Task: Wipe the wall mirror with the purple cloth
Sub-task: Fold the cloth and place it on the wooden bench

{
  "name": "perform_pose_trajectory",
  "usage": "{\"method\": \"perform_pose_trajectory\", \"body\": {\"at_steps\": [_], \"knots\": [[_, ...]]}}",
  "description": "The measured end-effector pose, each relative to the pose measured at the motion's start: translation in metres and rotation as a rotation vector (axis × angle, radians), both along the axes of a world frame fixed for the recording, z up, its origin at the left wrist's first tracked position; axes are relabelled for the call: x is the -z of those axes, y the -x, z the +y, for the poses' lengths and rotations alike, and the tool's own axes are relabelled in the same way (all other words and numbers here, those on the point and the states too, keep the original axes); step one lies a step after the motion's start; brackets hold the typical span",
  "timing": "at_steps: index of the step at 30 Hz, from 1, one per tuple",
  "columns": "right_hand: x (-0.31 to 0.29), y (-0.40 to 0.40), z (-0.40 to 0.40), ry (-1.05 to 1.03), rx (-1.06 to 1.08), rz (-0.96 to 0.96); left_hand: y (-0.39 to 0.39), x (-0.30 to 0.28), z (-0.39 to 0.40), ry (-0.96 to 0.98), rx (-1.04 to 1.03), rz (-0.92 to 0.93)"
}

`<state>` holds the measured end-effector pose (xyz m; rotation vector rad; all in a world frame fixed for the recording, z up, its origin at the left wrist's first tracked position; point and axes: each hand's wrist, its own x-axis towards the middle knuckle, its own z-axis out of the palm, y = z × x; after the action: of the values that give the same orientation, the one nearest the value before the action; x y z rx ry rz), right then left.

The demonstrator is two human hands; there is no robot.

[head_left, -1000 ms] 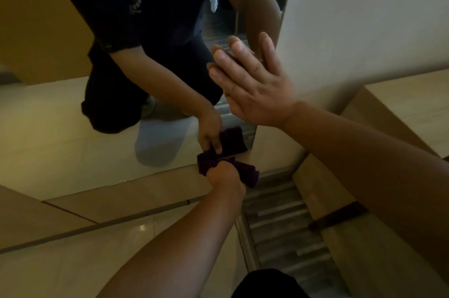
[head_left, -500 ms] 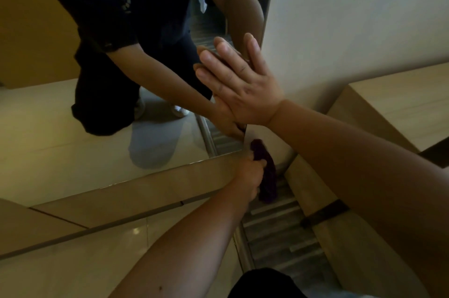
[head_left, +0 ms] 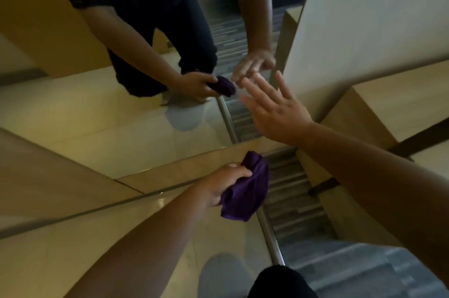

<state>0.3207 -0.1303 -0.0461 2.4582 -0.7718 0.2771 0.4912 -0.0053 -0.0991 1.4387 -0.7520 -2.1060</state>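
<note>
The wall mirror fills the upper left and reaches down to the floor, showing my reflection. My left hand grips the bunched purple cloth in front of the mirror's bottom edge, clear of the glass. My right hand hovers with fingers spread near the mirror's right edge, a little off the glass. Reflected hands and cloth appear in the mirror above.
A cream wall runs along the right of the mirror. A light wooden cabinet stands low at the right. Glossy tile floor lies left, striped grey carpet right, split by a metal strip.
My left hand has pulled the cloth back from the mirror's lower right corner toward me. My right hand has lifted off the glass, and the view has tilted downward.
</note>
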Motion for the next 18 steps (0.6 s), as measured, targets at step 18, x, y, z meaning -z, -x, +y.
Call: {"method": "perform_pose_trajectory", "body": {"at_steps": [18], "knots": [[-0.329,0.007,0.213,-1.209,0.322,-0.149,-0.034,-0.374,0.093,0.544,1.026,-0.673]]}}
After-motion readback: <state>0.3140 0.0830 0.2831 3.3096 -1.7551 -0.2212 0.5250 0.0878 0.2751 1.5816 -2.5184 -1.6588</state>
